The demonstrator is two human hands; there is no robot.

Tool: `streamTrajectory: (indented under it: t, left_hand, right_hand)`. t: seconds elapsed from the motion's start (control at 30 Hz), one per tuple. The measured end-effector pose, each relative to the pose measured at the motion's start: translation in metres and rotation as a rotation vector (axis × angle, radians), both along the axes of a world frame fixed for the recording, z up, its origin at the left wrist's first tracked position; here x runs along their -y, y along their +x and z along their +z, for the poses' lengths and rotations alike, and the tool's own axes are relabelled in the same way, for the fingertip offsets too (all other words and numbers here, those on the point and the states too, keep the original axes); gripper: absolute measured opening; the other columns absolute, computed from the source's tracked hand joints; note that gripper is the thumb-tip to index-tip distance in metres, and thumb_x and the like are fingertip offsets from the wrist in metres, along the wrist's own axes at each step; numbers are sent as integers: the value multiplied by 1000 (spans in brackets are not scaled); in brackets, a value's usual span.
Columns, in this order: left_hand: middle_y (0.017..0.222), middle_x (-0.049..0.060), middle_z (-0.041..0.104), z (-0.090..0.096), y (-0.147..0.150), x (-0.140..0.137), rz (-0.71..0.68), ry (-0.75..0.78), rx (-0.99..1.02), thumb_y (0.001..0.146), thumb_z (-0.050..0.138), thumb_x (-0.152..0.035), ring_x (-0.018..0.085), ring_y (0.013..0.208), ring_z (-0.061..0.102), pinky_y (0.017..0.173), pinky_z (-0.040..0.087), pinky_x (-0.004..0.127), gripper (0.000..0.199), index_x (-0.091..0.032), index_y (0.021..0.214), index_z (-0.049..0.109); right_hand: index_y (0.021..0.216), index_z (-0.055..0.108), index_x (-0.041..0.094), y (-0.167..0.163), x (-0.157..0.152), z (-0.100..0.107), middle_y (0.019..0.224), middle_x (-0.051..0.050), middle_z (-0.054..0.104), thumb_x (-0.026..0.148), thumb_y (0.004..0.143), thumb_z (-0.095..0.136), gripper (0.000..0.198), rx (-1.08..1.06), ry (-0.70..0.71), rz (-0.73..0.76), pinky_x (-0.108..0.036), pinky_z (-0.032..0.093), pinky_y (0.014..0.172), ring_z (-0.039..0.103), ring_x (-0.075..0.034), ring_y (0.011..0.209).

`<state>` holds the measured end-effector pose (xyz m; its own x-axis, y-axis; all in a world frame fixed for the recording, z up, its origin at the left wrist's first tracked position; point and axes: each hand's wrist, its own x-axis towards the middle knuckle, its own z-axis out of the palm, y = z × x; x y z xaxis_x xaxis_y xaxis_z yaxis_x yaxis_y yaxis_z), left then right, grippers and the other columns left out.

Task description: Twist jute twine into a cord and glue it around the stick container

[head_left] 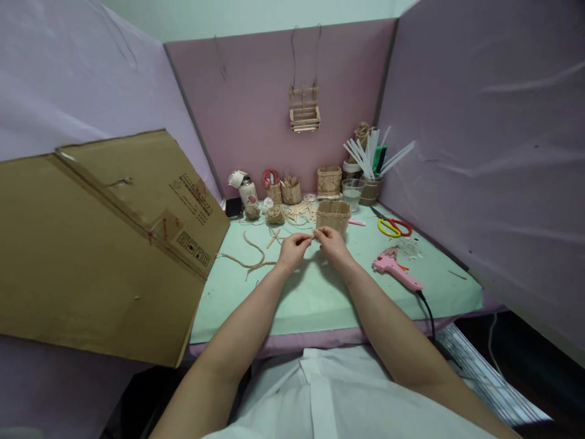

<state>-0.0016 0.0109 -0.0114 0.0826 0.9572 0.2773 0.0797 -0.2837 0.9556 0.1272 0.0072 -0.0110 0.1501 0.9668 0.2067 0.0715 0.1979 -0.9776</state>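
My left hand (295,249) and my right hand (331,244) meet over the middle of the table, fingertips almost touching. Each pinches a thin tan piece between thumb and fingers that looks like twine; most of it is hidden by the fingers. Right behind my right hand stands a small woven tan basket (336,214). Loose lengths of braided twine (256,265) lie to the left of my left hand. A twine ball (275,214) rests farther back, beside scattered flat wooden sticks (301,211).
A pink glue gun (397,272) with a black cord lies at right, below red-and-yellow scissors (393,227). White glue sticks (363,157) stand in a pot behind a clear cup (352,194). A large cardboard sheet (105,256) leans over the left side. A small wooden rack (304,113) hangs on the back panel.
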Motion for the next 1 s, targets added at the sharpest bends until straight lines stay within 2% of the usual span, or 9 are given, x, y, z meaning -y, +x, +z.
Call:
streamTrajectory:
  t: [0.2,0.33,0.43,0.53,0.63,0.73,1.0]
  left_hand:
    - [72,4,68,2,-2,0,36,-1,-22,69,65,-31,15,71,58,72,46,28,19,-15,77,72]
    - [75,5,69,0,-4,-3,21,40,-4,70,65,-31,15,72,58,73,45,28,19,-14,78,71]
    - [77,6,70,-1,-4,-3,13,70,-9,70,65,-29,15,74,59,75,44,29,17,-15,77,71]
    - [77,6,69,-1,-3,-2,4,77,-51,71,65,-28,16,74,60,75,44,29,15,-15,75,71]
    - [73,4,69,0,-2,0,-2,73,-101,71,64,-26,15,72,59,73,44,28,12,-16,72,71]
    - [73,4,69,0,-1,2,-18,86,-133,71,64,-24,15,72,59,73,43,28,11,-16,71,70]
    - [71,4,67,0,1,5,-60,91,-156,71,66,-28,15,70,57,70,42,27,14,-15,71,70]
  right_hand:
    - [72,60,20,0,1,5,69,0,57,52,66,63,33,-105,-36,69,-22,35,53,46,-12,63]
    - [73,61,20,3,1,11,70,-2,59,61,68,57,41,-347,-198,180,-23,33,50,48,-12,60]
    - [76,62,20,4,2,11,71,-2,59,58,65,63,39,-357,-235,219,-22,33,50,47,-11,59]
    - [72,60,20,2,3,8,68,1,57,48,57,73,34,-271,-142,158,-22,35,53,46,-11,60]
    - [66,56,19,1,1,3,62,3,52,49,56,72,35,-284,-87,11,-23,34,52,44,-10,57]
    - [66,55,20,2,-3,-1,60,3,50,51,59,69,35,-315,-88,-70,-24,33,49,43,-10,54]
    - [64,53,20,4,-7,-6,54,4,46,48,60,70,32,-355,-107,-133,-24,31,45,40,-10,48]
